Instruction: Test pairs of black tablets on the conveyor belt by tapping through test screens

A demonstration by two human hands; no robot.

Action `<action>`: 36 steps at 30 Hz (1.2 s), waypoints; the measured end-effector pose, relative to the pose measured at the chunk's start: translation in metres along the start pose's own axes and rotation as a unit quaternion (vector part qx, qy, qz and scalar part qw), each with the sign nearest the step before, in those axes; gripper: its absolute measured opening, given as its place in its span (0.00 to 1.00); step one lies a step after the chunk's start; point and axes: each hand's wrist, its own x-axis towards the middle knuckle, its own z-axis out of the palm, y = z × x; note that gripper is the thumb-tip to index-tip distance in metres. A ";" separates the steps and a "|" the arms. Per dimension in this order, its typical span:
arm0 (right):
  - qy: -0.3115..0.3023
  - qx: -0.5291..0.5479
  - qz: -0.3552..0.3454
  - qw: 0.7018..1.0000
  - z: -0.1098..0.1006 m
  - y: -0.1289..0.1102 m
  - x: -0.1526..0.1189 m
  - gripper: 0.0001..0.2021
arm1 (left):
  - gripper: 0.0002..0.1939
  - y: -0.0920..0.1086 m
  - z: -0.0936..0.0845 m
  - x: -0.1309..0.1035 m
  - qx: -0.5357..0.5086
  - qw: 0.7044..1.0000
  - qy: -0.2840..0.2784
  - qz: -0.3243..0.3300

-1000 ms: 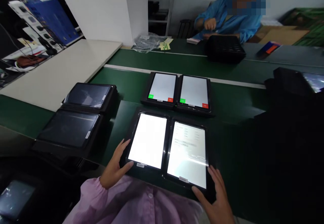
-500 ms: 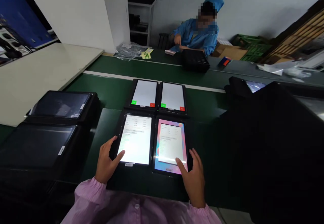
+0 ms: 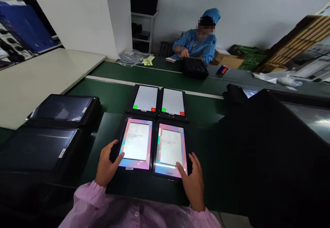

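Observation:
Two lit tablets lie side by side before me, both showing a shrunken white page over a pink and blue background. At the outer edge of the left tablet is my left hand, its thumb on the screen's lower left and its fingers spread along the side. My right hand has its thumb on the lower right of the right tablet, fingers spread past the edge. Neither hand wraps round a tablet. Behind them, the far left tablet and far right tablet show pale screens with green and red corner boxes.
Dark-screened tablets rest on black holders at the left. A large black object fills the right side. Across the green bench, a person in blue sits behind a black tray. Clear plastic lies nearby.
The left tablet's page has shrunk from nearly full screen, baring the pink and blue background. A green patch shows at the right tablet's left edge. Both hands keep nearly the same pose.

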 end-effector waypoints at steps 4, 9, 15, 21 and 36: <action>-0.017 0.004 -0.021 1.000 -0.010 0.001 -0.002 0.38 | 0.29 0.006 -0.012 -0.003 -0.048 0.998 -0.020 -0.027; -0.032 -0.028 -0.159 0.986 -0.007 -0.021 -0.016 0.30 | 0.27 0.025 -0.020 -0.016 0.037 0.998 -0.033 0.049; -0.133 -0.064 -0.246 0.958 0.018 -0.041 -0.023 0.24 | 0.28 0.073 0.005 -0.032 0.137 0.968 -0.132 0.165; 0.016 -0.056 -0.182 0.981 0.002 -0.031 -0.016 0.25 | 0.25 0.079 0.007 -0.035 0.088 0.963 -0.169 0.189; -0.016 -0.006 -0.127 0.992 -0.007 -0.017 -0.015 0.24 | 0.27 0.070 0.015 -0.036 0.102 0.962 -0.158 0.196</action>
